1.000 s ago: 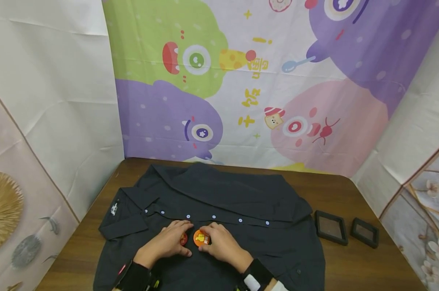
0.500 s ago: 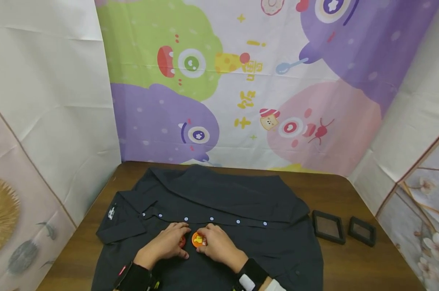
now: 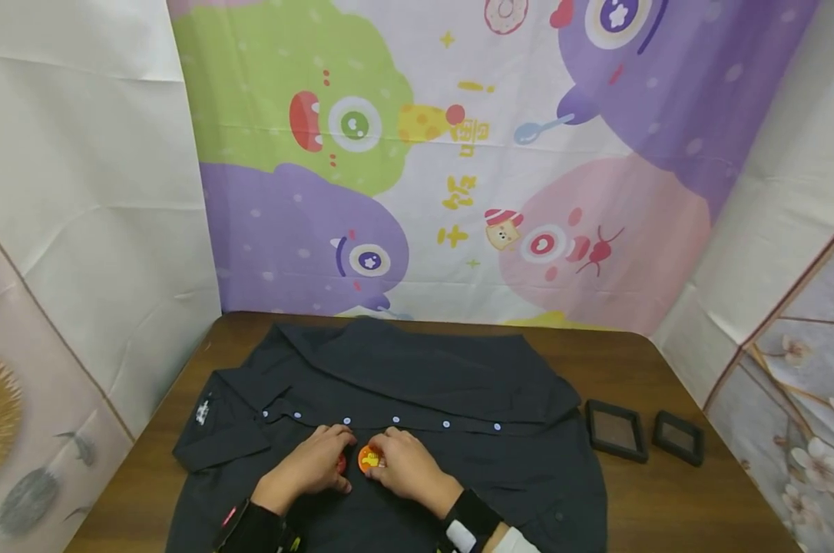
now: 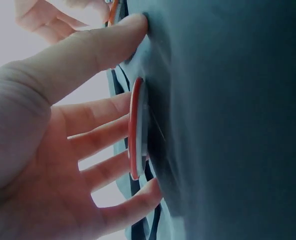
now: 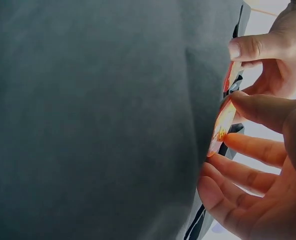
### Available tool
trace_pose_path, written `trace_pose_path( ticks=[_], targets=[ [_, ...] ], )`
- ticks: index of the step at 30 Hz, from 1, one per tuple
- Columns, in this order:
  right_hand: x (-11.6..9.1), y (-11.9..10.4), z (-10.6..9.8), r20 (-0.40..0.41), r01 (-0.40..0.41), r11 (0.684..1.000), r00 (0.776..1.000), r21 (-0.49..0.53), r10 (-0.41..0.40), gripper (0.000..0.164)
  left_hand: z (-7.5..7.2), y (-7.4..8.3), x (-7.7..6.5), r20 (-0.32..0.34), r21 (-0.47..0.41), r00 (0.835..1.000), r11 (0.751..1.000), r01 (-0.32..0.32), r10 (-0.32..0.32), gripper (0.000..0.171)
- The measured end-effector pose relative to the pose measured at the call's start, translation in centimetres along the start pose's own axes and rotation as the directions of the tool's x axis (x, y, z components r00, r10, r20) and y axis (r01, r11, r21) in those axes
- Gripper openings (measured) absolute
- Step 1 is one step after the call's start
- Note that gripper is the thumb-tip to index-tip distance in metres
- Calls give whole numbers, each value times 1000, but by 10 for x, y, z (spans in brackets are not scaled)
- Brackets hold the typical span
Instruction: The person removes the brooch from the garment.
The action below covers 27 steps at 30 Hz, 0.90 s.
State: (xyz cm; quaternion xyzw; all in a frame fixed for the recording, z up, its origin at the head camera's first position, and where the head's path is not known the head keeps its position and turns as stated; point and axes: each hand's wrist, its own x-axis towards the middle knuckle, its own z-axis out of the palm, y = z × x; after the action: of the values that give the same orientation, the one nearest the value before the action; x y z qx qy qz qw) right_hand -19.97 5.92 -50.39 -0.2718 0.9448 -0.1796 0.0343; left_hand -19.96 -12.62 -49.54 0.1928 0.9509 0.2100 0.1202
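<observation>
A dark shirt (image 3: pixel 306 390) with a row of pale buttons lies spread on the table. My left hand (image 3: pixel 309 465) rests over a red round button badge (image 4: pixel 136 130) on the cloth. Its fingers reach along the far side of the badge, while the thumb touches the shirt apart from the badge. Beside it, my right hand (image 3: pixel 410 465) pinches an orange round button badge (image 5: pixel 222 127) with a yellow picture, thumb at one edge and fingers at the other. Both badges lie below the button row, and the hands partly hide them.
Two small black rectangular frames, a larger frame (image 3: pixel 616 432) and a smaller frame (image 3: pixel 678 439), lie on the brown wooden table (image 3: pixel 693 507) right of the shirt. A cartoon-printed cloth (image 3: pixel 451 284) hangs behind the table's far edge, with white fabric walls at both sides.
The head view has shifted, so the whole scene sits slightly further left and a little lower. Both hands stay at their badges, with hardly any movement relative to the shirt.
</observation>
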Motion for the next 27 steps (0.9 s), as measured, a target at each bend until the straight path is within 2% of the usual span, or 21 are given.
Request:
trace_pose_path(
  ticks=[7, 14, 19, 27],
  targets=[
    [4, -1, -1, 11, -2, 1000, 1000, 1, 2, 35, -1, 2, -2, -37, 38, 998, 998, -42, 43, 61],
    [6, -6, 1, 20, 5, 1000, 1000, 5, -5, 34, 1, 1, -3, -16, 25, 1000, 1000, 1, 0, 62],
    [5, -6, 6, 17, 24, 999, 1000, 26, -24, 35, 3, 0, -5, -18, 9, 1000, 1000, 8, -7, 61],
    [5, -8, 6, 11, 30, 999, 999, -20, -30, 37, 3, 1, -2, -27, 28, 1000, 1000, 14, -14, 61]
  ],
)
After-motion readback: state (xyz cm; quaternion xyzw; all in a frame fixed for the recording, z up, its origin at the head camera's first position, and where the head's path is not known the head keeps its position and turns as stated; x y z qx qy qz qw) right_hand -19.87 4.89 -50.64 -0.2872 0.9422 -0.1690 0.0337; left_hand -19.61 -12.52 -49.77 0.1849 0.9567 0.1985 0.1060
